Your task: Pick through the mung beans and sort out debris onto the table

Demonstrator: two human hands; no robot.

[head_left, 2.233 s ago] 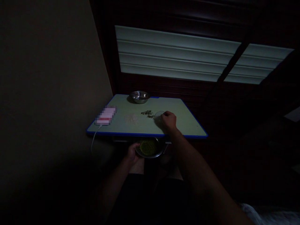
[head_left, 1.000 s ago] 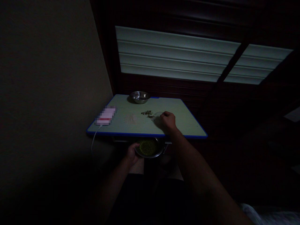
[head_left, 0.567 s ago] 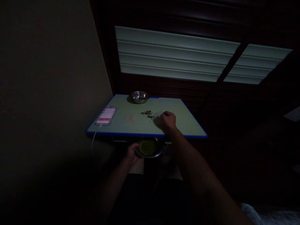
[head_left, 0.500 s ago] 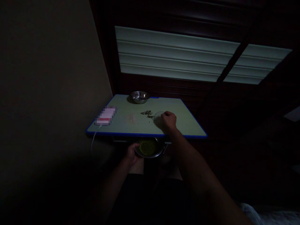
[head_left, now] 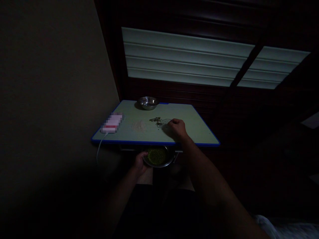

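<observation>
My left hand [head_left: 141, 162] grips the rim of a metal bowl [head_left: 170, 160], thumb over the edge. Small green grains like mung beans [head_left: 156, 156] lie in this bowl, held above my lap just below the table's near edge. Over the table, my right hand [head_left: 177, 127] is closed on the right side of a clear, round, shallow dish [head_left: 164, 123]. Left of that dish is a scatter of dark bits [head_left: 156, 120]. A pale heap of fine grains [head_left: 139, 126] sits farther left.
A second metal bowl [head_left: 148, 103] stands at the far edge of the pale, blue-rimmed table [head_left: 191, 116]. At the left lies a blurred-out phone [head_left: 112, 122] with a white cable [head_left: 99, 146]. Behind the table is a dark slatted door [head_left: 179, 86]; a wall [head_left: 62, 83] rises on the left.
My right hand has shifted slightly left, and the clear dish with it, nearer the dark bits. My left hand and its bowl stay in place.
</observation>
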